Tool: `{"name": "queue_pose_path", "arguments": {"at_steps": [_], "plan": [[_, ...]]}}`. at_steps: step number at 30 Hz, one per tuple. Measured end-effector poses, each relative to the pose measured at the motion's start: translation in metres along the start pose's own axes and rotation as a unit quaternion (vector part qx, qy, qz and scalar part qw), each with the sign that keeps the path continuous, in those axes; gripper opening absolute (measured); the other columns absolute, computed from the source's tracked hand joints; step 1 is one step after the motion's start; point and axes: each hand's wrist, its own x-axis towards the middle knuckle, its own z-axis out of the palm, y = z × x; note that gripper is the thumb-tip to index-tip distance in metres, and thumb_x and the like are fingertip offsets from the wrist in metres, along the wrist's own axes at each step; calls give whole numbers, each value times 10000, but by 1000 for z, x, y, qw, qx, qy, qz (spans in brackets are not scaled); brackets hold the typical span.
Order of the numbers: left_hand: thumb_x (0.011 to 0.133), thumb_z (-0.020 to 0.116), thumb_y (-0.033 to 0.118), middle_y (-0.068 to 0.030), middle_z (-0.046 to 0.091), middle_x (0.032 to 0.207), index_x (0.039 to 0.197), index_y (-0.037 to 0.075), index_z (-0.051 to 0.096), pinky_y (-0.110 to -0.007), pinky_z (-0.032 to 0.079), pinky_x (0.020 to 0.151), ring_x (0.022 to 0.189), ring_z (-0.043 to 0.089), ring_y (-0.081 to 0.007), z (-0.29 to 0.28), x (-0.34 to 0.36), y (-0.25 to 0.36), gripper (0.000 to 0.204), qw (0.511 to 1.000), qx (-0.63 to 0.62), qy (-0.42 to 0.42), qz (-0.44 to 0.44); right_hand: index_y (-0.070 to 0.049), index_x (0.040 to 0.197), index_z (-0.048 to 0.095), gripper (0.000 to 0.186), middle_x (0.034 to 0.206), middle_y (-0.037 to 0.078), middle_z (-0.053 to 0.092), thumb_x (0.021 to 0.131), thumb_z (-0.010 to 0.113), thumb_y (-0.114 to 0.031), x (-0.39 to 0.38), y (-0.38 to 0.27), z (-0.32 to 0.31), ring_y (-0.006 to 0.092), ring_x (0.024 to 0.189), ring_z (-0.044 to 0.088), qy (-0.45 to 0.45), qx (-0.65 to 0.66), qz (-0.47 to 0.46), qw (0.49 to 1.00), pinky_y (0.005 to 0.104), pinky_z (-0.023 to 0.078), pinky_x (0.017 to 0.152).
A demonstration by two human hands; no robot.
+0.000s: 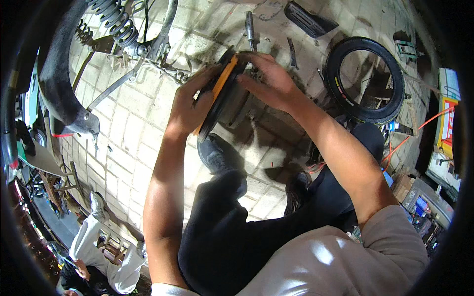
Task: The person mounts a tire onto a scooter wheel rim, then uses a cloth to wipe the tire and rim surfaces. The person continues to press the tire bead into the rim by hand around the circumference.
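A wheel (225, 80) with an orange rim and black rubber is held up above the paved floor, seen almost edge-on and tilted, so its faces are largely hidden. The left hand (190, 104) grips its left side, thumb set apart from the fingers, whose tips are hard to make out. The right hand (270, 83) clasps its upper right edge between bent fingers and thumb; their exact contact is lost against the dark rubber. Just below the wheel is a dark shoe (212, 154); whether they touch cannot be told. Just above it lies a metal-handled tool (250, 28), its lower end unclear behind the right hand. Well right of the wheel, a loose tyre (335, 93) lies flat over things mostly covered. Left and above it, a coil spring (118, 29) is cut off by the view's edge.
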Motion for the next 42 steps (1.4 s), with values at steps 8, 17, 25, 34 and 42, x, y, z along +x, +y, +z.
{"name": "queue_pose_path", "arguments": {"at_steps": [8, 17, 25, 34, 42], "plan": [[814, 672, 71, -189, 534, 1203, 1243, -15, 576, -376, 420, 1006, 1150, 526, -335, -37, -50, -6, 447, 995, 97, -27, -21, -41, 1187, 626, 437, 1217, 183, 562, 843, 745, -282, -29, 0, 15, 360, 1111, 570, -66, -37, 57, 996, 416, 482, 929], [826, 668, 8, -123, 574, 1069, 1181, -6, 608, -340, 455, 926, 1019, 583, -257, -27, -67, 9, 360, 989, 82, 8, -120, -49, 1143, 647, 429, 1154, 145, 588, 824, 771, -308, -28, 0, 19, 331, 1077, 599, 10, -51, 119, 992, 421, 500, 906], [826, 676, 12, -93, 584, 994, 1076, -8, 589, -299, 452, 884, 940, 575, -201, -25, -76, 0, 266, 987, 30, 27, -159, 24, 883, 672, 360, 701, 53, 619, 923, 659, -333, -32, -39, 38, 123, 653, 562, -80, 405, 458, 787, 312, 461, 615], [821, 720, 51, -80, 616, 874, 1009, -5, 598, -299, 474, 781, 830, 575, -159, -29, -78, -4, 231, 973, 49, 35, -224, 27, 722, 630, 366, 571, 46, 555, 923, 628, -280, -36, -50, 67, 112, 495, 501, -118, 387, 420, 813, 322, 385, 477], [847, 756, 90, -57, 585, 715, 848, -18, 579, -262, 439, 602, 655, 510, -108, -10, -68, 4, 207, 975, -5, 120, -189, 77, 749, 608, 400, 585, 107, 551, 869, 668, -300, -33, -52, 75, 158, 558, 535, -60, 330, 406, 850, 388, 425, 526]]}}
